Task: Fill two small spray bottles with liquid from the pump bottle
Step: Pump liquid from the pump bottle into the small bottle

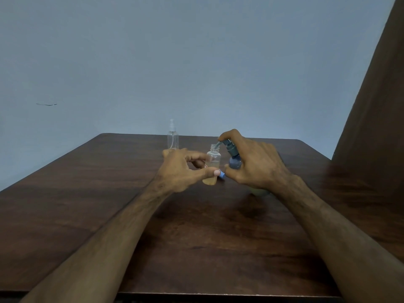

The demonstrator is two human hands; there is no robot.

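Two hands at work on the table (pixel 87 193)! Left hand (pixel 181 169) pinches the open spray bottle (pixel 212 165), standing upright with amber liquid at its bottom. Behind stands a capped spray bottle (pixel 173 136), clear. Right hand (pixel 255 162) grips the pump bottle (pixel 235 160), forefinger on top, spout at the open neck.

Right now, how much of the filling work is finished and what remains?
Done: nothing complete yet. In hand: the left hand holds the open small bottle, with only a little yellowish liquid at its bottom, while the right hand holds the pump bottle, spout at its mouth. Left: the capped spray bottle behind looks empty.
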